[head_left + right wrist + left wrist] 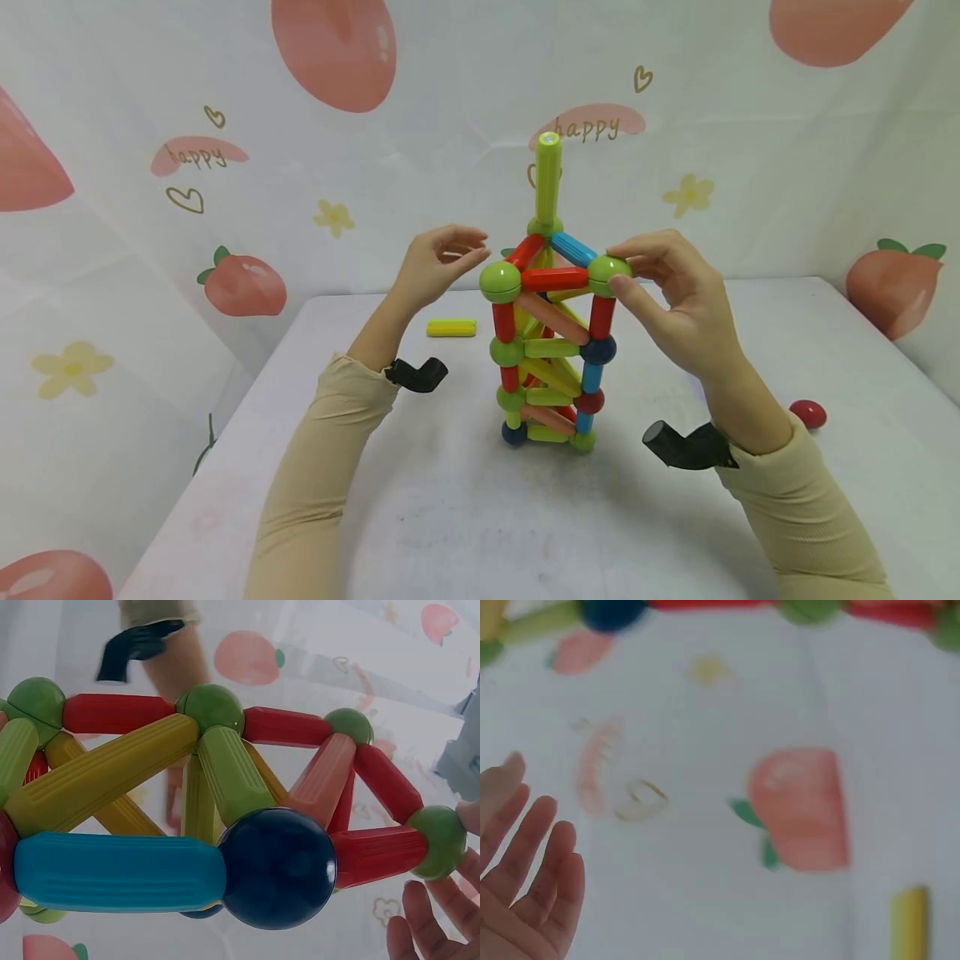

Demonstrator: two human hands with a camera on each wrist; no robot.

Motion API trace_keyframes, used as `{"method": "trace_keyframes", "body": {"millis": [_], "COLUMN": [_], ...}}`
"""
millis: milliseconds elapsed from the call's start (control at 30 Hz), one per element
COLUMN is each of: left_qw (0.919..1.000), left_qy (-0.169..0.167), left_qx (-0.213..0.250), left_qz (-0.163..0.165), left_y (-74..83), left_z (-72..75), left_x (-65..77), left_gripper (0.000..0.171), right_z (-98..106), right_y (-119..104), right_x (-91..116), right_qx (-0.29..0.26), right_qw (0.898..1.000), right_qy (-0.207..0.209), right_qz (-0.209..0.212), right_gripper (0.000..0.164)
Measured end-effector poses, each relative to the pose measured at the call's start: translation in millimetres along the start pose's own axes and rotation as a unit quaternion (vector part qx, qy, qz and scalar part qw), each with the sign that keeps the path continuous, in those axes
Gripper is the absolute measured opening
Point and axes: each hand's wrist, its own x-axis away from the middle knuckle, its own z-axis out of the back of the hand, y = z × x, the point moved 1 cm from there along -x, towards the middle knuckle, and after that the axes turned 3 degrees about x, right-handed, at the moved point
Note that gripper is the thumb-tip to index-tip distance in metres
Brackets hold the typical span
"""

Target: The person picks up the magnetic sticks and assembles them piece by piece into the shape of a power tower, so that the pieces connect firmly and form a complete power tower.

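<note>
A tower of coloured rods and balls [551, 358] stands upright on the table. From its rear top ball rises a yellow-green rod [548, 179]. My right hand [678, 300] pinches the green ball [609, 275] at the top right corner between thumb and fingers; the right wrist view shows this ball [438, 841] at the end of a red rod. To the left of the tower, my left hand [442, 262] hovers with loosely bent fingers and nothing in them, apart from the top left green ball [500, 282]. The left wrist view shows its fingers [536, 855] spread.
A yellow rod [452, 327] lies on the table [450, 517] behind the left forearm. On the right, a red ball [808, 414] sits beside the right sleeve. A printed cloth [450, 150] hangs behind the table.
</note>
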Motion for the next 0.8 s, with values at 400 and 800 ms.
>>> {"method": "trace_keyframes", "body": {"millis": [400,800], "left_qw": [0.9701,0.9561], "left_qy": [-0.074,-0.082], "left_qx": [-0.149,-0.177], "left_qz": [0.177,0.218], "left_y": [-110.6,-145.5], "left_z": [-9.0,-20.7], "left_x": [28.6,37.9], "left_gripper": [0.031,0.030], "right_z": [0,1], "right_y": [0,1], "right_x": [1,1], "right_qx": [-0.018,-0.009], "right_qw": [1.000,1.000], "right_qy": [0.000,-0.005], "right_qz": [0.009,0.001], "right_gripper": [0.025,0.025]}}
